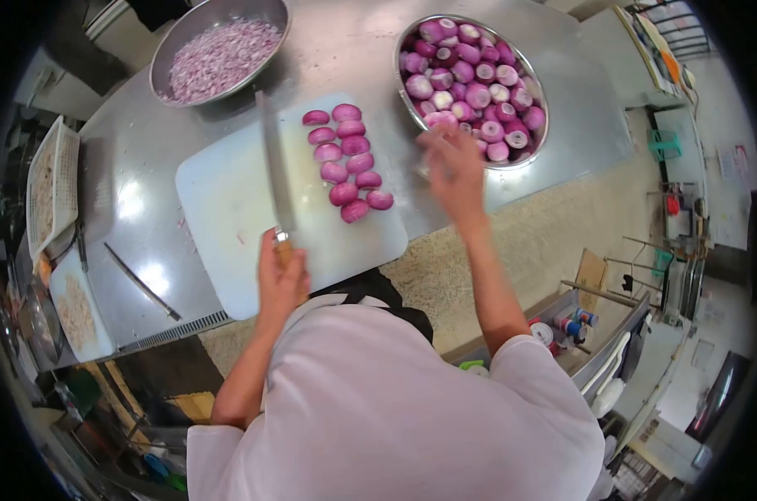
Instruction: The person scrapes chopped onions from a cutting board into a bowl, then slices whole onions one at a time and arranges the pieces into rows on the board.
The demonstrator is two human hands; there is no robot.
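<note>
My left hand is wrapped round the wooden handle of a long kitchen knife, whose blade points away from me over the white cutting board. To the right of the blade, halved red onions lie in two rough columns on the board. My right hand, smeared by motion, is at the near left rim of a metal bowl. Peeled red onions fill that bowl. The blur hides whether the right fingers hold anything.
A second metal bowl of chopped onion stands at the far left. A white basket, a smaller board with chopped food and a dark rod-like tool lie left on the steel table.
</note>
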